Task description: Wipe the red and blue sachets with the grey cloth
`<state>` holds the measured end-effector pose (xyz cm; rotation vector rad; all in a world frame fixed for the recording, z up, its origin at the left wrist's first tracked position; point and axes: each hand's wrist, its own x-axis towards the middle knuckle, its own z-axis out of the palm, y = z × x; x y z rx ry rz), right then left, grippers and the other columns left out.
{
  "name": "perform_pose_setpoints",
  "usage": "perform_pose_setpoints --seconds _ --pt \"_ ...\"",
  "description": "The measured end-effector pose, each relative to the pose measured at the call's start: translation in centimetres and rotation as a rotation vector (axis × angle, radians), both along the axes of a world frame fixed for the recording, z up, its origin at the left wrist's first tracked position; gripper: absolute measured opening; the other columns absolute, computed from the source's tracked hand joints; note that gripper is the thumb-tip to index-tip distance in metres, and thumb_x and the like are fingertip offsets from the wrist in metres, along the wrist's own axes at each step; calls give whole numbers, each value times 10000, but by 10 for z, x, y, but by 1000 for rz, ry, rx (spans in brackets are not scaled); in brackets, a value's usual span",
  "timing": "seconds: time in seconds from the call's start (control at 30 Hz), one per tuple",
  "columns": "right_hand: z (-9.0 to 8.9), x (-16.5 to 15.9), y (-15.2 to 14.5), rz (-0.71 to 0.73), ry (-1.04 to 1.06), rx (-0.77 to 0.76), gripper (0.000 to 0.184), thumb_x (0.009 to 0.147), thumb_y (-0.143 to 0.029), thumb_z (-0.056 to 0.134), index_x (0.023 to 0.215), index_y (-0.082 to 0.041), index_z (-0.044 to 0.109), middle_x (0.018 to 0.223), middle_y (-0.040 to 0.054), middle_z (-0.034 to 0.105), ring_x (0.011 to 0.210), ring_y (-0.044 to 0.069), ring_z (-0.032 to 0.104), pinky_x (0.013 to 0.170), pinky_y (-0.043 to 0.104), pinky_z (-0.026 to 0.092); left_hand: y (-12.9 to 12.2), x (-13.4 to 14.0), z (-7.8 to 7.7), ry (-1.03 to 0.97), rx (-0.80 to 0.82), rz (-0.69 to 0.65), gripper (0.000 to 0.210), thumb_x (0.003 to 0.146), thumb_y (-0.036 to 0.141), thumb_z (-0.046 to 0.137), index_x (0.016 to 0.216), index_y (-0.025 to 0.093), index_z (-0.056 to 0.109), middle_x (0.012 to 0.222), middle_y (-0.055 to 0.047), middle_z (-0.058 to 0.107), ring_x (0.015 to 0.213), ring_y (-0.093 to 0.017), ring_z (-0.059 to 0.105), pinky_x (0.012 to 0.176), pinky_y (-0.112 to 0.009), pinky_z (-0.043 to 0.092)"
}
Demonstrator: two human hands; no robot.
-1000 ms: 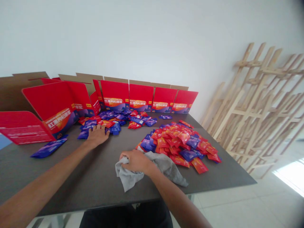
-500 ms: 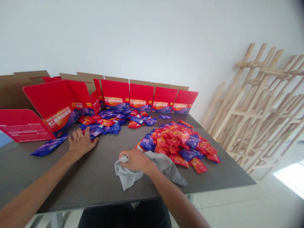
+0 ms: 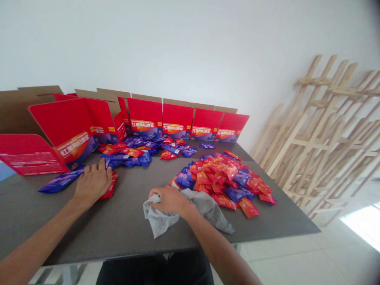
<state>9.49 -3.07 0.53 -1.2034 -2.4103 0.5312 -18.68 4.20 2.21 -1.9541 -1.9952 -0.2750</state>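
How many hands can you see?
2: the left hand partly covers at least one red packet; the right hand grips the grey cloth. No others show.

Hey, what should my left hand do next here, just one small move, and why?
I'd probably close your left hand around the red packet beside it. That packet shows partly from under the hand, in front of the mixed heap, so it looks within easy grasp, while your right hand is on the grey cloth.
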Motion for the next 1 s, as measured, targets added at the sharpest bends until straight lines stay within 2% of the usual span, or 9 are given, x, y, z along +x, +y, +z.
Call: perform_pose_setpoints --seconds 0.2,0.27,0.33,0.4,0.47,0.63,0.73,0.83,1.0 --pt "3 0 -2 -13 30 -4 182 812 -289 651 992 -265 644 899 -25 708 845 163 632 775 254 415 1 12 15 -416 -5 -196 645 971 392 207 1486 9 273 1410 -268 493 1232 -369 538 1039 -482 389" --pt "8 0 -5 -60 79 -14 188 822 -279 635 1010 -263 631 889 -27 703 842 157 638 757 241 418 -1 28 16 -754 -71 -258 587 966 400 273 1457 90 358 1336 -194 590 1149 -322 605 993 -450 447" --pt "13 -2 -8 -119 169 2 203 847 -277 606 1050 -262 605 911 -27 698 845 151 644 753 233 425 -6 51 15 -1215 -195 -305 514 944 393 352 1383 151 463 1151 -115 704 981 -266 679 875 -395 527" --pt "17 -3 -9 -151 280 51 221 867 -267 577 1087 -258 571 978 -24 692 880 144 649 782 228 433 -15 78 10 -1641 -349 -311 456 909 376 429 1288 154 555 960 -84 748 847 -243 709 761 -357 562" --pt "17 -5 -9 -151 346 91 239 866 -247 563 1103 -255 544 1016 -22 682 900 138 649 805 224 438 -26 103 0 -1874 -500 -273 407 884 391 497 1179 147 634 847 -82 751 793 -254 719 709 -351 569" --pt "12 -5 -4 -263 357 104 194 860 -251 545 1055 -251 539 967 -8 672 886 163 648 799 249 452 -53 129 -37 -1994 -765 -351 397 838 496 619 1060 181 715 844 -86 768 927 -295 716 810 -375 559" --pt "12 -3 -2 -421 465 126 181 875 -247 507 1056 -238 520 969 10 658 884 172 642 795 263 459 -60 124 -50 -1986 -779 -465 351 804 445 685 1066 216 728 930 -64 777 1095 -293 662 950 -374 511" --pt "12 -3 -2 -444 500 132 191 876 -231 497 1066 -239 506 942 0 649 853 159 637 772 249 455 -61 120 -50 -1982 -707 -464 293 777 394 715 1014 225 742 966 -58 774 1171 -298 618 1002 -379 484" --pt "8 -8 -7 -147 264 51 219 833 -244 593 1045 -262 542 892 -34 664 788 143 638 725 221 431 -53 120 -30 -2069 -428 -367 262 815 408 622 952 211 728 907 -55 759 1098 -278 650 909 -344 537"
